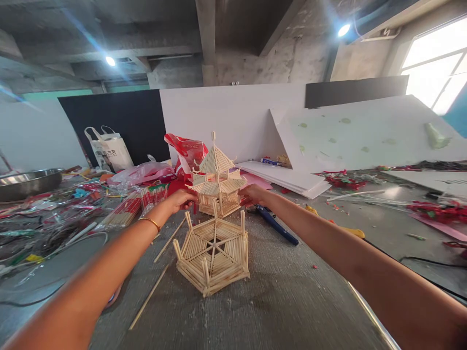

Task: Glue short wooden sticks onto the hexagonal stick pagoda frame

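Note:
A small pagoda model (217, 183) of thin wooden sticks, with tiered roofs and a pointed top, stands upright in the middle. My left hand (184, 199) grips its left side with curled fingers, and my right hand (252, 194) grips the right side. Some fingertips are hidden by the model. Nearer to me lies a six-sided stick base (213, 253) with short upright posts at its corners and spokes meeting around a central hole. Loose sticks (149, 297) lie to its left. Blue-handled pliers (277, 226) rest just beyond my right hand.
Plastic wrappers and bundled sticks (124, 211) clutter the left, near a metal bowl (31, 183) and a white tote bag (109, 150). Behind the pagoda are a red plastic bag (188, 153) and white foam boards (288, 179). Red decorations (434, 212) and cables lie at right.

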Demonstrator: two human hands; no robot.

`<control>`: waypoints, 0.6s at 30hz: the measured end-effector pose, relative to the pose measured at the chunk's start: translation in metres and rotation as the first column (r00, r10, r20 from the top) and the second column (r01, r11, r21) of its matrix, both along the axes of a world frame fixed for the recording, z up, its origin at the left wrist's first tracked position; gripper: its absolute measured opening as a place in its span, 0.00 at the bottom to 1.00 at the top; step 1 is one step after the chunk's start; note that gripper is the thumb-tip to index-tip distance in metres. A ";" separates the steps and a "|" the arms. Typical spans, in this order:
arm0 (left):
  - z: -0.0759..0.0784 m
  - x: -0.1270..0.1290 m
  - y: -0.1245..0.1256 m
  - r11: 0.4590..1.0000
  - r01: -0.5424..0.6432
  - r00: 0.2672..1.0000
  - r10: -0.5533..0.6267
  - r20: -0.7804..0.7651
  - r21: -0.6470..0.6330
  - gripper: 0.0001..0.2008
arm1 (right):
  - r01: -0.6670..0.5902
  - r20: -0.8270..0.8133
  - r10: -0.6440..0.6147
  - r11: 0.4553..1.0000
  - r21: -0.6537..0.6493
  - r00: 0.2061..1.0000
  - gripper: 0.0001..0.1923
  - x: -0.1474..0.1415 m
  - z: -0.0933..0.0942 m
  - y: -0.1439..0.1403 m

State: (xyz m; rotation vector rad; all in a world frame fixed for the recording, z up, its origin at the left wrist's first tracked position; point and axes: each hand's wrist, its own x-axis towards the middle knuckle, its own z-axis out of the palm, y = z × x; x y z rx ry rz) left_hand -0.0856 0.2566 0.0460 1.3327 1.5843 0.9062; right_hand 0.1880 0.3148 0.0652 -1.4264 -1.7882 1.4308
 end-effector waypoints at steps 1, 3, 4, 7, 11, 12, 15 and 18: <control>0.001 -0.002 -0.003 1.000 -0.011 1.000 0.011 -0.002 0.004 0.15 | 0.005 0.001 -0.005 1.000 0.003 1.000 0.14 0.000 0.000 -0.001; 0.003 -0.008 -0.011 0.999 -0.034 0.999 0.034 -0.006 0.013 0.15 | 0.015 0.005 -0.015 1.000 0.007 1.000 0.14 0.000 0.000 -0.003; 0.004 -0.011 -0.015 0.999 -0.044 0.999 0.044 -0.008 0.018 0.15 | 0.020 0.008 -0.020 1.000 0.010 1.000 0.14 0.000 0.001 -0.004; 0.012 -0.020 -0.033 0.997 -0.067 0.998 0.067 -0.014 0.028 0.15 | 0.038 0.021 -0.038 0.999 0.025 0.999 0.14 0.000 0.003 -0.008; 0.022 -0.029 -0.058 0.995 -0.096 0.995 0.097 -0.009 0.040 0.14 | 0.073 0.050 -0.076 0.996 0.058 0.996 0.15 0.002 0.013 -0.016; 0.024 -0.032 -0.063 0.994 -0.104 0.995 0.104 -0.004 0.043 0.14 | 0.082 0.057 -0.086 0.994 0.070 0.995 0.15 0.003 0.015 -0.018; 0.029 -0.040 -0.078 0.989 -0.131 0.991 0.130 0.020 0.062 0.13 | 0.099 0.078 -0.108 0.989 0.109 0.991 0.15 0.010 0.023 -0.028; 0.035 -0.049 -0.094 0.976 -0.184 0.982 0.179 0.060 0.113 0.11 | 0.097 0.096 -0.112 0.984 0.151 0.989 0.13 0.023 0.028 -0.039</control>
